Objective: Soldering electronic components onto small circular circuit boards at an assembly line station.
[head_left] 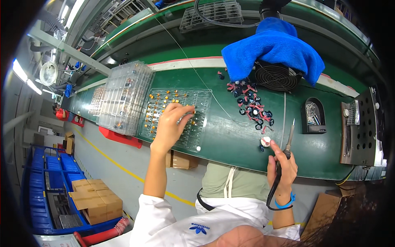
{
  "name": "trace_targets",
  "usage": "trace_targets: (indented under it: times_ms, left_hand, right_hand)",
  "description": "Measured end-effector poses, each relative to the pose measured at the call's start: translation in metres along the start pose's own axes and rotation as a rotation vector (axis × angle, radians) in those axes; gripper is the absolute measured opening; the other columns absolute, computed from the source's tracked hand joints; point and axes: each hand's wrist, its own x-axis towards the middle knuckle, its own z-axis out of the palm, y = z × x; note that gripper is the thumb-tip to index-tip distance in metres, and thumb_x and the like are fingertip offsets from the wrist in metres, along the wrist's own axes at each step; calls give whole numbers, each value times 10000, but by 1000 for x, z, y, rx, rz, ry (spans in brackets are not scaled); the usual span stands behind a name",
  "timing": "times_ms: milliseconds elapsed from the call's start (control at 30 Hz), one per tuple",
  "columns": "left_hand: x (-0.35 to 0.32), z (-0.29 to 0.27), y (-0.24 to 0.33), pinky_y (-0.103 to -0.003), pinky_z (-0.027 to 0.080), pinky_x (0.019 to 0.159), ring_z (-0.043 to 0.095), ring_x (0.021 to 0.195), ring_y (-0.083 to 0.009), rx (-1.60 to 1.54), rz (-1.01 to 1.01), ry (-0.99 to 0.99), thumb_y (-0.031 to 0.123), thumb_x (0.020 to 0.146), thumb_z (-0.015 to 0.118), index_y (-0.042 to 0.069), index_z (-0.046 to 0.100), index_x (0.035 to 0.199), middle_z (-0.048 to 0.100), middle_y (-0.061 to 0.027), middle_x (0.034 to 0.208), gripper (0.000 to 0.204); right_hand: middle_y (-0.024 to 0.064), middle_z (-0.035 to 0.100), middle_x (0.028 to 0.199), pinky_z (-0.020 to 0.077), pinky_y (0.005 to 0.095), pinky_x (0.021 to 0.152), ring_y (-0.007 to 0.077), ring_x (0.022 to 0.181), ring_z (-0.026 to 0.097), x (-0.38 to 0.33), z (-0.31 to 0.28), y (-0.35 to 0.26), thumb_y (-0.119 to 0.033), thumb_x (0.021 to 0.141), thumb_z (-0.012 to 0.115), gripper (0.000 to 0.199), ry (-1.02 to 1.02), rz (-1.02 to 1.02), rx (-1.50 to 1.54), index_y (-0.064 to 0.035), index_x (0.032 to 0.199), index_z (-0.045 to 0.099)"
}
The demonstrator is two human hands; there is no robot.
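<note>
My left hand (169, 125) is over a clear plastic tray (190, 147) with rows of small orange and clear parts (166, 99). Its thumb and forefinger come together at the tray's right side, and what they pinch is too small to make out. A soldering iron (288, 147) rests in my right hand (284, 169), its thin tip pointing up and away from me and its black cord hanging over the wrist. The right forefinger reaches to a white round piece (266, 141) with pink wire on it. Beyond lie several dark ring-shaped coils with pink wires (252, 103).
Stacked clear trays (125, 96) stand left of the tray. At the back, a blue towel (273, 49) drapes over a round black fan grille (276, 77). To the right are a black box of metal bits (313, 117) and a metal unit with round holes (365, 131).
</note>
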Motion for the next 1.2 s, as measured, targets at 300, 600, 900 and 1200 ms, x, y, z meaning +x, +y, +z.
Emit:
trace_targets:
  times_ms: [300, 600, 900, 1200]
  left_hand:
    - [7, 6, 6, -356, 540, 797, 653, 892, -248, 73, 232, -59, -72, 857, 747, 9, 747, 1103, 691, -96, 1014, 259]
    - [-17, 55, 49, -334, 521, 839, 644, 925, -183, -1124, -267, 72, -24, 1015, 606, -36, 666, 1207, 668, -117, 1045, 202]
    - [-14, 100, 100, -290, 577, 796, 698, 917, -197, -1082, -110, -79, -82, 935, 705, -60, 728, 1143, 684, -144, 1079, 210]
    - [-23, 93, 125, -275, 535, 696, 677, 818, -172, -890, 80, -189, -55, 852, 790, -30, 784, 1070, 721, -116, 954, 220]
  right_hand:
    - [225, 749, 1186, 548, 328, 667, 285, 764, 676, -2, 3, 4, 117, 896, 671, 460, 46, -27, 14, -17, 1319, 547]
    - [204, 769, 1150, 498, 263, 615, 165, 676, 591, 0, -9, 0, 113, 913, 656, 431, 52, 54, 61, -8, 1312, 545]
    - [217, 769, 1143, 480, 228, 581, 134, 677, 640, 14, -27, -13, 103, 941, 659, 491, 38, 197, 238, -35, 1379, 485]
    - [133, 749, 975, 431, 196, 557, 50, 668, 582, 17, -3, -24, 91, 919, 710, 553, 60, 283, 447, -32, 1404, 475]
